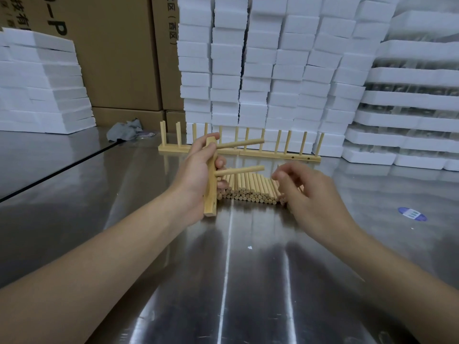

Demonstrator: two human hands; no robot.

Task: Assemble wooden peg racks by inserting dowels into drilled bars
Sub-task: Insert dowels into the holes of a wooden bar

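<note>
At the upper left of the frame I see stacked white foam slabs (44, 83), and next to them tall brown cardboard boxes (119, 58). A crumpled grey cloth (124, 131) lies at their foot on the shiny steel tabletop (248, 269).

Left of centre, the left hand (196, 175) grips a pale wooden drilled bar (210, 194), fingers wrapped round its middle, holding it nearly upright. I cannot tell whether its lower end touches the tabletop. Two round dowels sit in the bar and point right: the upper dowel (241, 143) near the top end, the lower dowel (241, 170) about halfway down.

Behind, at mid-frame, finished peg racks (273, 155) stand in a row at the foot of a wall of white foam blocks (273, 70). Just right of the bar, a pile of loose pale wooden dowels (250, 188) lies side by side on the tabletop. The right hand (310, 192) hovers over the pile's right end with fingers curled. I cannot tell whether it pinches a dowel or holds nothing.

Further right I see a blue oval sticker (411, 214) on the tabletop and stacked white foam trays (409, 108).

I judge this bar partly filled, with the lower holes waiting. The next move calls for one dowel lifted clear of the pile, its end lined up square with the next free hole, then pushed straight in while the left hand braces the bar.
</note>
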